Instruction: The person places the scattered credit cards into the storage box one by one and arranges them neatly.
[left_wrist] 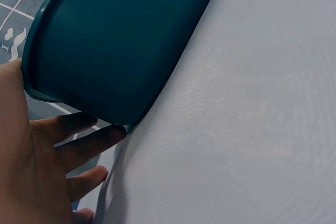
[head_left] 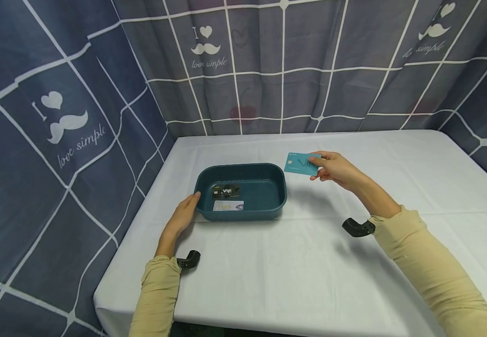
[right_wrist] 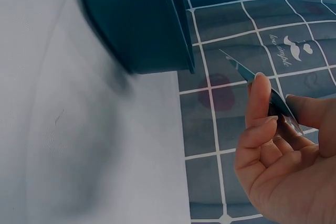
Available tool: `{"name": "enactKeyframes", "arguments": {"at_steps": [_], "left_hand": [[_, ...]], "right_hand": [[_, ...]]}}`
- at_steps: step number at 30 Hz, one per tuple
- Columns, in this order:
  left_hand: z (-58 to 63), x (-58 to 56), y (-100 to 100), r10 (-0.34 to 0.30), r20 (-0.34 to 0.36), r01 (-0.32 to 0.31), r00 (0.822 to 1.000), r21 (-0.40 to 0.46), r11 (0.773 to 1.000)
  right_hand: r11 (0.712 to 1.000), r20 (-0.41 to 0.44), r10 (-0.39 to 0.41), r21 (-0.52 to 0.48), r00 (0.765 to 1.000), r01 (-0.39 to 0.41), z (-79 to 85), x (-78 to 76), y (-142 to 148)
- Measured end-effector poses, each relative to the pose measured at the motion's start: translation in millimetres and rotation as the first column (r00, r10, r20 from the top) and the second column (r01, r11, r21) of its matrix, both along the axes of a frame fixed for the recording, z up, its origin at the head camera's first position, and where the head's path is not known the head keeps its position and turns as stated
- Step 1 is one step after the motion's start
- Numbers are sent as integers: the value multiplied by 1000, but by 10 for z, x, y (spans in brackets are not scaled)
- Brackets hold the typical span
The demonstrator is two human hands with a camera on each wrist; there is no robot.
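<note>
In the head view a dark teal plastic tub [head_left: 264, 215] stands on the white table. A black card [head_left: 221, 193] marked "Vip" and a silver-white card [head_left: 222, 206] lie inside it, one above the other. My left hand [head_left: 182, 216] grips the tub's left end, thumb at the rim and fingers against the outer wall; the left wrist view shows those fingertips [left_wrist: 118, 134] by the tub's lower edge. Right of the tub, raised off the table, my right hand [head_left: 335, 169] pinches a light blue card [head_left: 295, 163] between thumb and fingers. The right wrist view shows this card edge-on.
A white cloth covers the table [head_left: 302, 271]. Grey-blue curtains [head_left: 260, 56] with white grid lines hang behind the table and at both sides. Each wrist carries a black device [head_left: 356, 228].
</note>
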State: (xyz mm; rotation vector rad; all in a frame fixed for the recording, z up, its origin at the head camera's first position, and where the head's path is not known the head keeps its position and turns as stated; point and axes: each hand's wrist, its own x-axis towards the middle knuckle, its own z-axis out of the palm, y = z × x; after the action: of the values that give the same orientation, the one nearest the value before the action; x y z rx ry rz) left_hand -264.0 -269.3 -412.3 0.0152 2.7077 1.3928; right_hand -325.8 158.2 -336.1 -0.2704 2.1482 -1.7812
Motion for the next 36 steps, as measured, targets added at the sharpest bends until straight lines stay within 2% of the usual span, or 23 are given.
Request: {"name": "enactKeyframes", "arguments": {"at_steps": [11, 36], "left_hand": [[-5, -11, -5, 6, 0, -6, 1000, -3, 1000], [-8, -11, -13, 6, 11, -6, 1000, -2, 1000]], "right_hand": [[999, 2, 17, 47, 1000, -17, -7, 0, -116], [995, -11, 53, 83, 999, -52, -34, -2, -343]]}}
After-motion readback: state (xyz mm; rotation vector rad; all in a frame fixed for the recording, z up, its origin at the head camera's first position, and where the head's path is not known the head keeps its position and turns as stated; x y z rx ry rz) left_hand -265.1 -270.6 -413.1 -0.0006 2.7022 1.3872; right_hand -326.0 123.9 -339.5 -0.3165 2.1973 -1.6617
